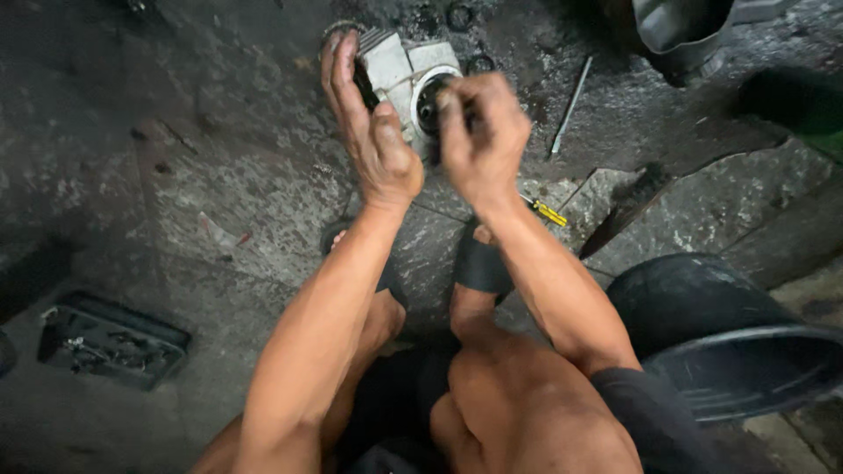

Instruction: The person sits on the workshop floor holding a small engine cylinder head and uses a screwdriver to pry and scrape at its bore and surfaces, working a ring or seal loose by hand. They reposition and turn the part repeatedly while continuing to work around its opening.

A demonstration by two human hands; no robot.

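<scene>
A grey metal engine cylinder block (pixel 399 70) with cooling fins stands on the greasy stone floor (pixel 219 175) in front of me. My left hand (pixel 369 123) presses flat against its left finned side, fingers pointing up. My right hand (pixel 479 132) is closed at the block's round bore on the right, fingertips pinched at the opening; whatever it pinches is hidden by the fingers. Both hands are smeared with grease. My knees and sandalled feet are below the hands.
A thin metal rod (pixel 571 105) lies right of the block. A yellow-handled screwdriver (pixel 549 212) lies by my right wrist. A black tray of small parts (pixel 110 341) sits at lower left, a black basin (pixel 729 342) at lower right, a dark container (pixel 685 31) at the top right.
</scene>
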